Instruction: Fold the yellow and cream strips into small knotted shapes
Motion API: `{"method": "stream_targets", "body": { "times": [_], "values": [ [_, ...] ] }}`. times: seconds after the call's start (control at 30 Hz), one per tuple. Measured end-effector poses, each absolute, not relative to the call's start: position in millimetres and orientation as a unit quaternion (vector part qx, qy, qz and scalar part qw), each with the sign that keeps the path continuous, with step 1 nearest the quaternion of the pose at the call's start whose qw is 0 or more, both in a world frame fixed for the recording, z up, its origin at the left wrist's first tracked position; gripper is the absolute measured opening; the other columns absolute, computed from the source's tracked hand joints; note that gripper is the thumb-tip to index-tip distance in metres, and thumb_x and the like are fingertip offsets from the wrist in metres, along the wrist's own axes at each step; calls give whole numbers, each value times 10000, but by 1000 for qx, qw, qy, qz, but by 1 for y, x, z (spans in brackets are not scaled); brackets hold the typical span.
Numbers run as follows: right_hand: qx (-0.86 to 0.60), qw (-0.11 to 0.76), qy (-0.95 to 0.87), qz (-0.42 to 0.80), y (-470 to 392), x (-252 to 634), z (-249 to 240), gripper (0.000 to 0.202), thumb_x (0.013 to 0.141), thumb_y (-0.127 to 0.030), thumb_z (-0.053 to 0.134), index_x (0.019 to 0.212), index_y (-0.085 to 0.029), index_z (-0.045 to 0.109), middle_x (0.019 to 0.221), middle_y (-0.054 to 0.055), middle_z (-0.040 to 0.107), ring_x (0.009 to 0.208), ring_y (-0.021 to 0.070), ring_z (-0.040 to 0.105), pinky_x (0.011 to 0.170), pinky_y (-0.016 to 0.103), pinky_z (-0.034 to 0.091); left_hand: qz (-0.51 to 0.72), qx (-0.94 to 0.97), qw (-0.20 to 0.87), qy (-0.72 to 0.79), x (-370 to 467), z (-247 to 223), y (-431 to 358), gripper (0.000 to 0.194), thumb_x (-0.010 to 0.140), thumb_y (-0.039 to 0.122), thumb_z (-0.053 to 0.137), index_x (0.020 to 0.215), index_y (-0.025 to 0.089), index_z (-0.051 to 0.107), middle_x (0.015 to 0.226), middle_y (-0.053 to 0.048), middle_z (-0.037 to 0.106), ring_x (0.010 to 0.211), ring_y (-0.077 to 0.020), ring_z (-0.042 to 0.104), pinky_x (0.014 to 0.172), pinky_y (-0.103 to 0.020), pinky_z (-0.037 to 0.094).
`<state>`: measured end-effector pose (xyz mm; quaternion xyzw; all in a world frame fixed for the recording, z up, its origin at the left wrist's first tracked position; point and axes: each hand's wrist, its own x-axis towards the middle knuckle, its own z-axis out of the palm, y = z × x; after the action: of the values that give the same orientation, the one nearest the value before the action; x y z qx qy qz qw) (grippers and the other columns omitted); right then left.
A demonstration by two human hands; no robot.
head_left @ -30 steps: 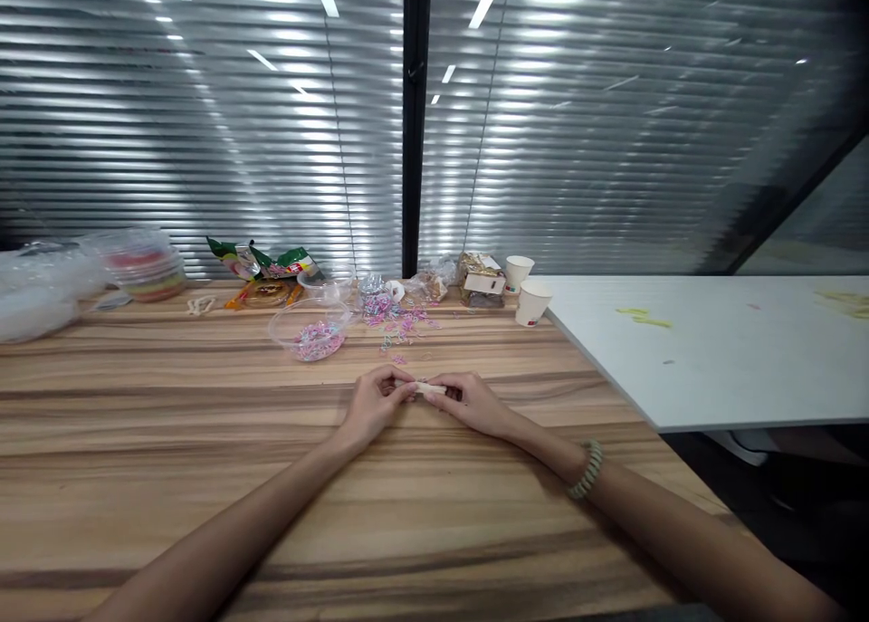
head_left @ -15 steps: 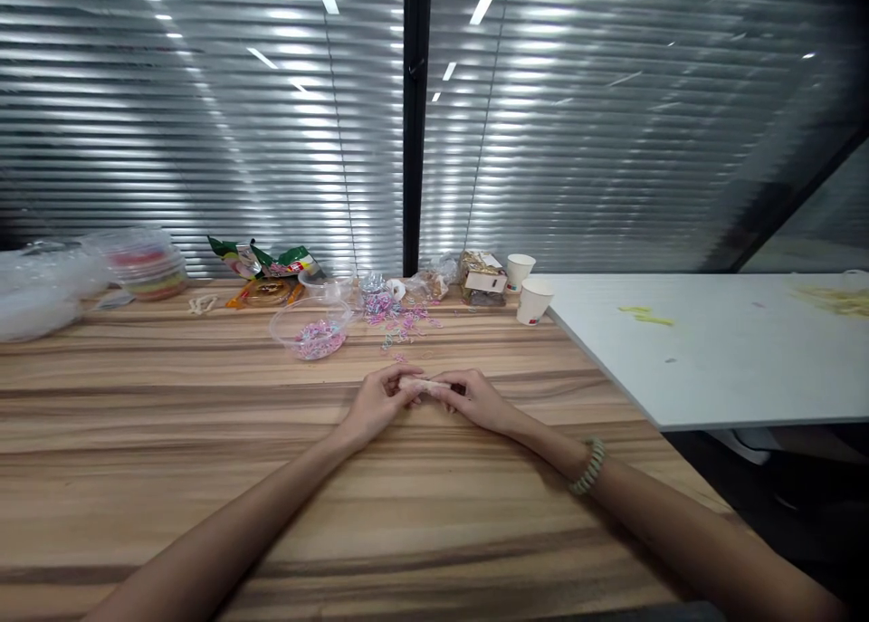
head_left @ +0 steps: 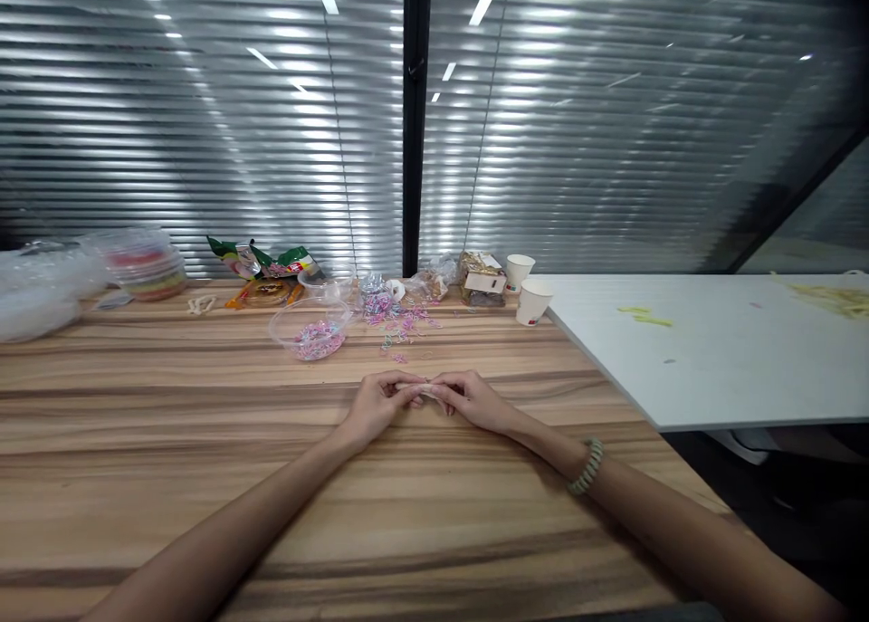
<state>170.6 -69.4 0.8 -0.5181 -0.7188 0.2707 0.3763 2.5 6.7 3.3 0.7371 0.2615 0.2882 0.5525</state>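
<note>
Left hand [head_left: 376,405] and right hand [head_left: 476,405] meet fingertip to fingertip, both closed in a pinch on a small pale strip [head_left: 426,389], one at each end. Fingers partly cover the strip, which is at the middle of the view, above a wood-grain table [head_left: 421,531]. A green beaded-looking bracelet [head_left: 587,467] circles the right wrist.

Beyond the hands, toward the back of the table, a clear bowl [head_left: 280,331] holds tiny pink and blue pieces; more loose pieces [head_left: 404,324] are scattered beside it. Along the back edge, from left to right, are cloudy plastic bags [head_left: 41,301], stacked tubs [head_left: 153,276], a pale cord [head_left: 201,305], green snack packaging [head_left: 291,262] and two paper cups [head_left: 533,302]. A white table [head_left: 733,368] with yellow strips [head_left: 652,320] adjoins on the right. Slatted blinds [head_left: 272,133] fill the windows behind.
</note>
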Motion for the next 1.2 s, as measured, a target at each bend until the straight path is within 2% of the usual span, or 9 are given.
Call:
{"method": "stream_targets", "body": {
  "times": [0.13, 0.23, 0.33, 0.5, 0.63, 0.83, 0.93, 1.1, 1.2],
  "values": [
    [-537, 376, -714, 245, -70, 170, 0, 416, 871, -418, 343, 680, -135, 580, 539, -5, 502, 509, 99, 446, 520, 205, 354, 326, 705, 568, 273, 3, 5, 6, 231, 681, 338, 612, 758, 124, 648, 632, -47, 648, 616, -148, 583, 603, -240, 443],
    [-546, 362, -722, 224, -72, 168, 3, 382, 876, -390, 351, 768, -137, 615, 576, 7, 559, 530, 107, 481, 535, 208, 371, 338, 691, 571, 287, 3, 5, 6, 195, 653, 309, 640, 693, 118, 632, 596, -40, 634, 580, -139, 571, 581, -236, 437],
    [-523, 353, -748, 205, -74, 165, 6, 326, 886, -350, 353, 956, -166, 613, 792, 36, 646, 675, 132, 556, 635, 228, 409, 321, 705, 568, 278, 3, 2, 7, 193, 649, 307, 644, 676, 116, 629, 575, -37, 624, 540, -128, 555, 553, -234, 432],
    [-508, 310, -792, 137, -77, 162, 5, 345, 877, -316, 387, 1186, -193, 475, 1091, 73, 587, 961, 187, 542, 817, 300, 404, 319, 722, 551, 271, 3, -4, 9, 218, 656, 332, 636, 710, 121, 631, 574, -31, 618, 527, -123, 550, 534, -231, 434],
    [-522, 263, -808, 74, -78, 161, -2, 350, 866, -315, 406, 1177, -168, 466, 1103, 107, 571, 966, 213, 541, 808, 326, 415, 327, 727, 537, 278, 2, -2, 9, 235, 618, 336, 668, 716, 124, 641, 681, -56, 655, 620, -146, 580, 588, -241, 453],
    [-543, 258, -798, 47, -77, 158, -2, 287, 903, -253, 295, 1055, -156, 518, 1003, 106, 605, 873, 199, 566, 751, 313, 421, 348, 718, 538, 271, 3, 2, 7, 240, 659, 347, 630, 779, 138, 628, 774, -60, 653, 740, -173, 597, 688, -275, 476],
    [-556, 261, -786, 61, -76, 160, -1, 280, 902, -250, 288, 982, -155, 539, 933, 99, 615, 810, 190, 563, 719, 301, 414, 365, 759, 465, 273, -2, 5, 18, 252, 724, 358, 559, 864, 158, 623, 894, -74, 639, 806, -183, 586, 722, -293, 476],
    [-564, 322, -750, 124, -74, 164, -2, 286, 904, -286, 296, 954, -166, 550, 873, 76, 614, 772, 180, 549, 699, 281, 403, 348, 880, 204, 250, -20, 8, 49, 253, 795, 314, 466, 940, 181, 625, 1011, -91, 599, 966, -217, 519, 887, -377, 386],
    [-560, 364, -727, 160, -72, 167, -1, 288, 900, -310, 315, 977, -164, 551, 889, 68, 612, 792, 175, 544, 710, 270, 394, 295, 917, 153, 223, -25, 3, 61, 289, 814, 312, 433, 993, 177, 615, 1062, -99, 585, 1020, -217, 498, 919, -378, 365]
  ]
}}
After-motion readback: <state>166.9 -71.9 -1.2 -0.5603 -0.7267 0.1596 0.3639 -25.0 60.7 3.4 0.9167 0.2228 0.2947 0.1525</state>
